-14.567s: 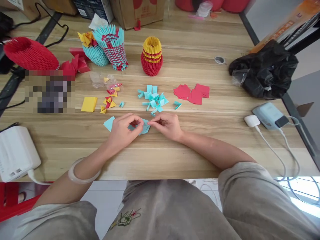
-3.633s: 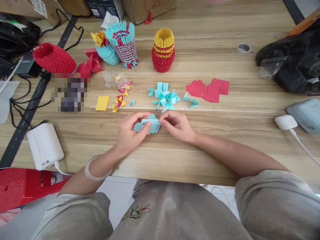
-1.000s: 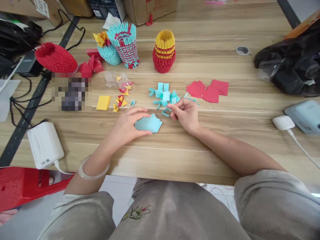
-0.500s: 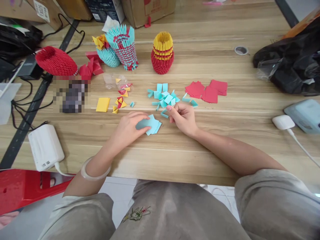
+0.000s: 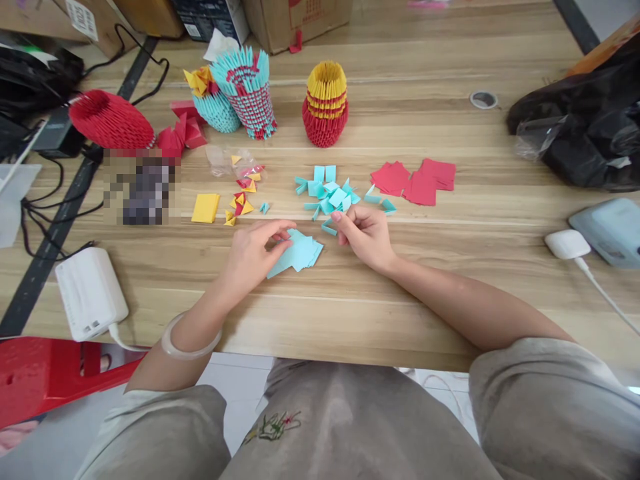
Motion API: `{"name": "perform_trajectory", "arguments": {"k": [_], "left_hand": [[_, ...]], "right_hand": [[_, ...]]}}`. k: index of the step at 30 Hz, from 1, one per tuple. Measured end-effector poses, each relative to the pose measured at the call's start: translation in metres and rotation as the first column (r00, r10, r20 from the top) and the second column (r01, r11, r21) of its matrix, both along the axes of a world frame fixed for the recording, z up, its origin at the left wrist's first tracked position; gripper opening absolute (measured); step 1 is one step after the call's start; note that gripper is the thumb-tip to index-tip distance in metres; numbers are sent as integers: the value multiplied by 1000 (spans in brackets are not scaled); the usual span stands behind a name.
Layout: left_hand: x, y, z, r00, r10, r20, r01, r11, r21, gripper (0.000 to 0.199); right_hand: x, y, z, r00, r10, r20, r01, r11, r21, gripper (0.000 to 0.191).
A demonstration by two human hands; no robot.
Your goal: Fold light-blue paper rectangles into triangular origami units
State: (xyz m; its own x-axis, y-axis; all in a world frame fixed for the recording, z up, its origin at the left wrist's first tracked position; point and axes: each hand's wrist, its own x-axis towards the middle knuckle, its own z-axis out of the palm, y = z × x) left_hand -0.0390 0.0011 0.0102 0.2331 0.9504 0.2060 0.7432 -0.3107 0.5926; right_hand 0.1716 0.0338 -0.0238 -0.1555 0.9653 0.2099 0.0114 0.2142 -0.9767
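Light blue paper sheets [image 5: 303, 252] lie fanned in a loose stack on the table in front of me. My left hand [image 5: 257, 257] rests over their left side, its thumb and curved fingers apart, touching the top sheets. Right of the stack, my right hand [image 5: 367, 237] is closed, thumb against the curled fingers; whatever it may hold is hidden. Just by its fingertips is a folded light blue strip [image 5: 328, 228], and I cannot tell whether they touch. Beyond it is a pile of folded light blue pieces [image 5: 330, 193].
Red paper squares [image 5: 423, 185] lie right of the pile, a yellow stack [image 5: 205, 208] to the left beside small yellow and red folded pieces [image 5: 243, 203]. Behind stand a yellow-and-red paper vase [image 5: 325, 107] and a blue-and-red one [image 5: 247, 97]. A white power bank [image 5: 93, 293] sits left.
My left hand has shifted slightly left and its thumb and fingers have drawn closer together; more blue paper now shows beneath it, reaching left. My right hand has stayed put.
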Motion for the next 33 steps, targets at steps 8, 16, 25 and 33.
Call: {"name": "perform_trajectory", "arguments": {"k": [8,16,25,33], "left_hand": [[0,1,4,999,20,-29,-20,1000,7,15],[2,-3,7,995,47,84,-46,999,-8,10],[6,-8,11,884,202,422,-217,976,-13,15],[18,-14,9,854,191,484,-156,981,-113,15]], "right_hand": [[0,1,-1,1000,14,5,-14,1000,16,51],[1,1,-3,1000,20,16,-21,999,29,50],[1,-2,0,997,73,31,-75,995,69,45],[1,-19,0,928,310,208,-357,899,254,27]]}}
